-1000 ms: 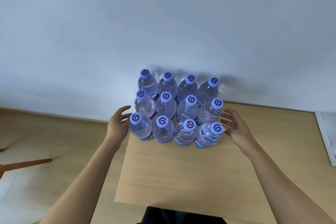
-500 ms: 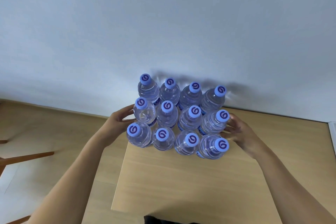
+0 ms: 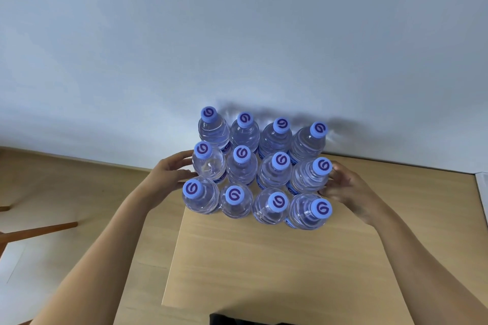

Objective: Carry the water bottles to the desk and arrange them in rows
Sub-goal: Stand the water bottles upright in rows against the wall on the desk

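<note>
While both forearms reach in from the bottom corners, the nearest thing is the bare front part of the light wood desk (image 3: 264,258), with a dark strip just under its near edge. Past that stand the water bottles (image 3: 260,166), twelve of them, all upright with blue caps, packed touching in three rows of four at the back left part of the desk, the far row right up near the pale wall (image 3: 237,34). The left hand (image 3: 169,173) is at the left side of the block, fingers spread fairly straight against the middle row's end bottle (image 3: 208,163), not wrapped round it as far as I can see. The right hand (image 3: 348,187) does the same on the other side, fingers resting on the middle row's right end bottle (image 3: 309,177), loosely curved along it, and whether it's actually gripping I can't tell. Off to the left there's wood floor (image 3: 66,187) and a reddish wooden bar (image 3: 39,231) lower down
</note>
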A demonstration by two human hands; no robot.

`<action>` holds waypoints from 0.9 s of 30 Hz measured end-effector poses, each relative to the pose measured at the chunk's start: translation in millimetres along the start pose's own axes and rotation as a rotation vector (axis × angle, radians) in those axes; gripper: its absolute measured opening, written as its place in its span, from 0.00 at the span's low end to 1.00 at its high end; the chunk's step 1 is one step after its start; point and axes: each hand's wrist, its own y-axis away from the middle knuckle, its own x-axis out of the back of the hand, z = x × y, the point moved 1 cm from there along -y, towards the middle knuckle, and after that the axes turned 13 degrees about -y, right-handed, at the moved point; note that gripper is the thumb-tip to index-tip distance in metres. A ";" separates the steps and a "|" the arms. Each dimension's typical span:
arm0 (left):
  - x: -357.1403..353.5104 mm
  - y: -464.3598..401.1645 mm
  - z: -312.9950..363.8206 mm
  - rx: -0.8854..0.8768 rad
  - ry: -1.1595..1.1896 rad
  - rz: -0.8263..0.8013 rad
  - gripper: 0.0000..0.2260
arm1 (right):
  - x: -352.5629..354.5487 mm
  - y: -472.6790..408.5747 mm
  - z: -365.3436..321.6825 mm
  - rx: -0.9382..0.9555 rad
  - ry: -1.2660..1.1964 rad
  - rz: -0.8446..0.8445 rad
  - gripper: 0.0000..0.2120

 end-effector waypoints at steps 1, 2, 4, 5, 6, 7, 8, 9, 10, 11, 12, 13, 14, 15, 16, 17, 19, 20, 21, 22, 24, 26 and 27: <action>0.7 -2.7 3.2 0.016 -0.007 0.026 0.19 | 0.4 -1.3 -1.9 0.013 0.016 0.032 0.24; 1.1 -5.5 7.2 0.023 -0.016 0.052 0.16 | 0.5 -3.3 -4.2 0.034 0.028 0.077 0.21; 0.8 -11.0 16.4 0.015 -0.019 0.094 0.13 | 0.3 -8.7 -9.8 0.079 0.020 0.173 0.17; 0.7 -13.9 21.2 0.005 -0.011 0.108 0.12 | 0.3 -11.6 -13.1 0.098 0.012 0.207 0.16; 0.7 -16.8 25.9 -0.006 -0.001 0.115 0.13 | 1.3 -14.1 -16.3 0.116 0.009 0.229 0.16; 0.3 -20.0 30.4 -0.018 0.006 0.115 0.14 | 2.6 -16.7 -19.4 0.130 0.012 0.235 0.18; -0.3 -22.9 34.4 -0.025 0.005 0.110 0.14 | 4.4 -19.1 -22.4 0.141 0.023 0.227 0.20; -1.1 -25.9 37.9 -0.027 0.001 0.102 0.14 | 5.7 -21.4 -25.0 0.147 0.032 0.208 0.22; -1.8 -28.3 40.7 -0.024 -0.001 0.095 0.14 | 6.9 -23.8 -27.4 0.150 0.034 0.189 0.23; -2.6 -30.8 43.4 -0.016 0.004 0.089 0.14 | 7.5 -26.2 -29.7 0.147 0.025 0.169 0.24; -2.9 -33.0 45.5 -0.004 0.016 0.083 0.14 | 7.8 -28.3 -31.8 0.141 0.015 0.148 0.25; -3.3 -35.4 47.1 0.007 0.033 0.076 0.14 | 7.6 -30.4 -33.6 0.130 0.010 0.125 0.25; -3.2 -37.1 48.2 0.016 0.051 0.069 0.14 | 7.5 -32.3 -34.8 0.118 0.011 0.104 0.25; -3.2 -38.7 49.0 0.023 0.066 0.066 0.14 | 7.4 -34.1 -35.2 0.108 0.015 0.086 0.25; -3.3 -39.7 49.4 0.029 0.077 0.071 0.14 | 7.7 -35.5 -35.0 0.101 0.021 0.074 0.25; -3.7 -40.5 49.5 0.031 0.083 0.081 0.13 | 7.6 -36.7 -34.5 0.100 0.024 0.070 0.25; -5.0 -41.4 49.3 0.031 0.079 0.104 0.13 | 8.1 -38.1 -33.3 0.104 0.020 0.081 0.25; -5.8 -41.1 49.2 0.029 0.072 0.112 0.13 | 8.4 -38.6 -32.4 0.105 0.018 0.086 0.25; -6.6 -40.9 49.3 0.027 0.066 0.120 0.13 | 8.4 -38.8 -31.6 0.105 0.019 0.089 0.25; -7.5 -40.4 49.5 0.024 0.062 0.128 0.13 | 8.2 -38.6 -31.4 0.105 0.023 0.091 0.25; -9.6 -38.0 50.5 0.019 0.048 0.141 0.14 | 7.0 -37.5 -31.0 0.109 0.030 0.095 0.24; -11.6 -34.6 51.4 0.019 0.037 0.143 0.14 | 6.2 -35.1 -30.0 0.117 0.024 0.103 0.24; -12.5 -32.4 51.6 0.021 0.041 0.139 0.15 | 5.3 -33.4 -28.9 0.121 0.019 0.107 0.24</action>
